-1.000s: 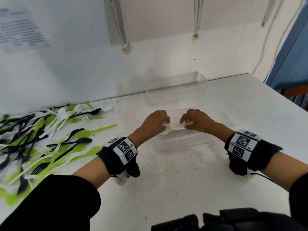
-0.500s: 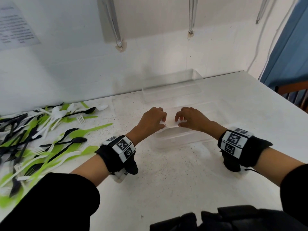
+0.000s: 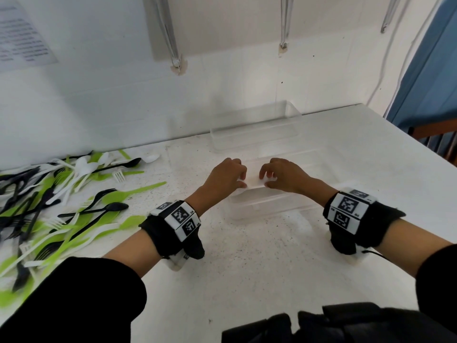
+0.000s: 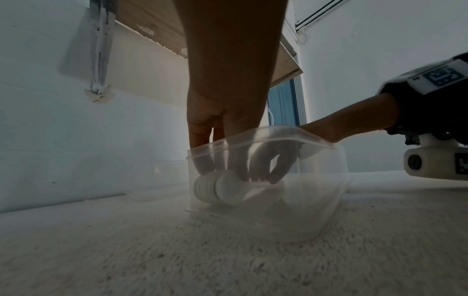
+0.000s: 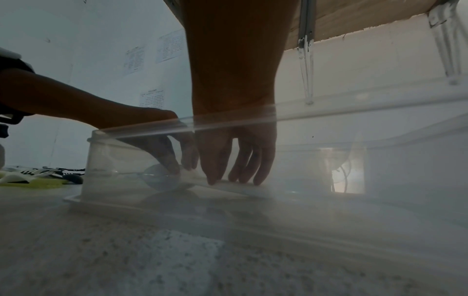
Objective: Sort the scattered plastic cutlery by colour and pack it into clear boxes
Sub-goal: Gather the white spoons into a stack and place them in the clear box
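Observation:
A clear box sits mid-table with both hands reaching into it. A stack of white spoons lies inside. My left hand pinches the nested spoon bowls between thumb and fingers. My right hand pinches the handles a little to the right, and its fingertips touch the handles low in the box. The left hand shows through the box wall. A pile of black, green and white cutlery lies scattered at the left.
A second clear box stands against the back wall. Something flat and clear, perhaps a lid, lies between the two boxes. The table's right edge runs beside a blue curtain. Dark cloth lies at the near edge.
Both hands stay in the near box on the white spoons, barely shifting. The head view has drifted slightly.

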Tool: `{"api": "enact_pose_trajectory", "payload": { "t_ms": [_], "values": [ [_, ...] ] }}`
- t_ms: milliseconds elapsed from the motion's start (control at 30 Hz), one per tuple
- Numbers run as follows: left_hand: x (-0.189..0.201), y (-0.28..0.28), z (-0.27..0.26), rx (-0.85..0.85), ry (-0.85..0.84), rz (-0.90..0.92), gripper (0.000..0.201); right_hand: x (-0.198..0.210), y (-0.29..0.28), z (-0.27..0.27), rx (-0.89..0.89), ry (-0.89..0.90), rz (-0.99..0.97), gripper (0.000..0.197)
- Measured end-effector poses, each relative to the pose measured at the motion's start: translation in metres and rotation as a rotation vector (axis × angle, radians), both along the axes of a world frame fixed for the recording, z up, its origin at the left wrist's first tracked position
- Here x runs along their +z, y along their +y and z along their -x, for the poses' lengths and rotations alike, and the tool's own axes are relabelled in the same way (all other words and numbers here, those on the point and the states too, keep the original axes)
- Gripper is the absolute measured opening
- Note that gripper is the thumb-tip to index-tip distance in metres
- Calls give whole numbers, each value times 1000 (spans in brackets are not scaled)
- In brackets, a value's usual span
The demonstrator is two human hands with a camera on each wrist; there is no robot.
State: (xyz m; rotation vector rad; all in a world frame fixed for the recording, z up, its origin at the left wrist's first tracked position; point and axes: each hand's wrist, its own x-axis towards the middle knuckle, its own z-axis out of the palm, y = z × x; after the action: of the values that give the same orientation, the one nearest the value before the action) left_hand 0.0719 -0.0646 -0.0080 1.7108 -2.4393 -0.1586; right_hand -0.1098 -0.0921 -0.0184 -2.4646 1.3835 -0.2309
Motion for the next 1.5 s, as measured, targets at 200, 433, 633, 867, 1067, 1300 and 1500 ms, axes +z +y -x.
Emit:
{"api": "enact_pose_trajectory", "payload": {
  "t_ms": [200, 433, 633, 867, 1067, 1300, 1500],
  "values": [
    [0, 1, -4, -30, -5, 23, 23, -1, -3, -1, -17, -10, -54, 24],
    [4, 5, -16, -89, 154, 63, 18, -1, -2, 2, -42, -200, 7, 16],
    [14, 16, -58, -37, 361, 169, 8, 23, 6, -45, -11, -459, 233, 14],
    [26, 47, -152, 96, 413, 161, 9, 42, 29, -155, 107, -623, 232, 16],
    [30, 73, -244, 196, 439, 189, 9, 41, 48, -248, 179, -668, 163, 20],
    [21, 74, -325, 264, 471, 165, 11, 24, 47, -331, 152, -629, 114, 22],
    [7, 50, -372, 306, 451, 97, 14, 14, 22, -370, 77, -504, 36, 23]
  ]
}}
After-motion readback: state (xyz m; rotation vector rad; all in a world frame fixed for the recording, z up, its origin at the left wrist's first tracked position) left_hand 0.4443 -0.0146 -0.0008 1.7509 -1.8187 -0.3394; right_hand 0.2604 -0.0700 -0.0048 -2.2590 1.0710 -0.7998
